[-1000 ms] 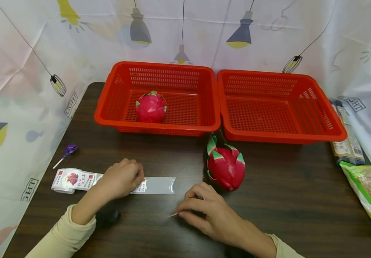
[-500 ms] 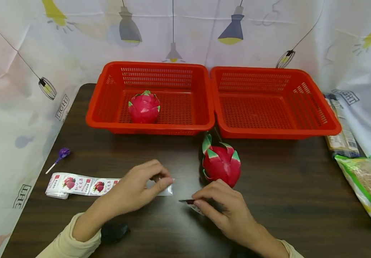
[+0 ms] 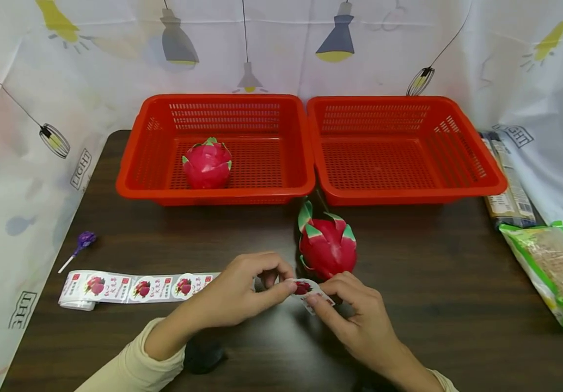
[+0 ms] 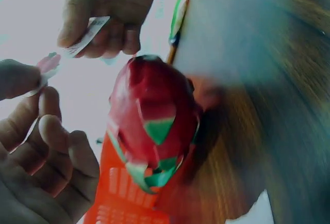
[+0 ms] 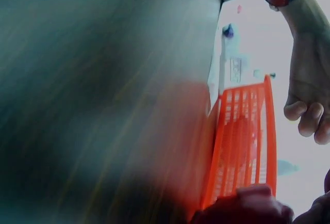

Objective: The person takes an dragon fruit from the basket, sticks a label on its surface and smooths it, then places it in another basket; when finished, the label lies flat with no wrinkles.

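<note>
While both hands pinch its edges, we find the printed sticker [image 3: 305,287] between them, seemingly above the table [image 3: 458,272], just on our near side of the loose dragon fruit [image 3: 329,250]. The left hand [image 3: 242,294] holds one side between thumb and finger; the right hand [image 3: 360,307] grips the other just as narrowly. We judge the risk to lie in the thin label: uneven pulling could crease or tear it, and any adhesive, if bared, could cling to a fingertip or fold onto itself. The right fingers overlap the fruit in the head view, and we cannot tell whether they touch it; a nudge might roll it, since its underside looks rounded. Farther left, the strip of labels [image 3: 136,288] lies on the table, where a trailing sleeve could drag it. Beyond stand two red baskets, the left basket [image 3: 213,194] holding a second dragon fruit [image 3: 207,167], the right basket [image 3: 409,195] beside it.
</note>
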{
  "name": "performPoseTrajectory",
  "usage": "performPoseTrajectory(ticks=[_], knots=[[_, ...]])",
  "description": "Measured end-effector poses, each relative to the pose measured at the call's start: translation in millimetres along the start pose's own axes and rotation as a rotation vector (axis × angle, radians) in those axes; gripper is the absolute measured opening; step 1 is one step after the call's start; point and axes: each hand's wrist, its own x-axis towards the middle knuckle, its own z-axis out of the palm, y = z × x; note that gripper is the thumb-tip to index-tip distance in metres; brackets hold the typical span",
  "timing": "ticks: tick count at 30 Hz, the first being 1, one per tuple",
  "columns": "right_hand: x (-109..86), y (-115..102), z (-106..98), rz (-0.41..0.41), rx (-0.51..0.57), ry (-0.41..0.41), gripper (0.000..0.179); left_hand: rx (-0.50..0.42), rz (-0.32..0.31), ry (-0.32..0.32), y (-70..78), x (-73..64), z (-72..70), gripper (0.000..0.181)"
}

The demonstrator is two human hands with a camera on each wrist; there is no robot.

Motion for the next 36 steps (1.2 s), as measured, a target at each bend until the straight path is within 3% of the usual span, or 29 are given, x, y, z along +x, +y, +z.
performPoseTrajectory(ticks=[3,7,10,15,22,26,32,36], knots=[[-0.4,3.8,-2.9,-0.051,-0.118,0.013,0.006,-0.071,-0.059,0.035,-3.6,8.2,4.3,0.007],[3.0,11.2,-4.0,-0.121,-0.298,0.077,0.030,-0.134,-0.131,0.106,-11.5,22.6,10.7,0.008],[9.3,17.0,-5.2,-0.087,-0.411,0.115,0.039,-0.133,-0.168,0.164,-18.6,36.2,15.7,0.010],[21.6,24.9,-9.3,0.040,-0.512,0.092,0.030,-0.094,-0.236,0.275,-30.1,60.0,24.1,0.017],[30.9,29.8,-9.3,0.123,-0.512,0.088,0.032,-0.075,-0.243,0.356,-38.9,74.9,34.6,0.018],[30.8,31.8,-9.3,0.151,-0.485,0.108,0.031,-0.081,-0.227,0.385,-41.3,76.5,41.2,0.019],[27.3,34.1,-13.0,0.282,-0.419,0.105,0.034,-0.059,-0.235,0.402,-42.3,76.8,49.6,0.019],[25.1,35.3,-15.6,0.304,-0.349,0.112,0.031,-0.050,-0.238,0.408,-42.4,77.6,52.2,0.021]])
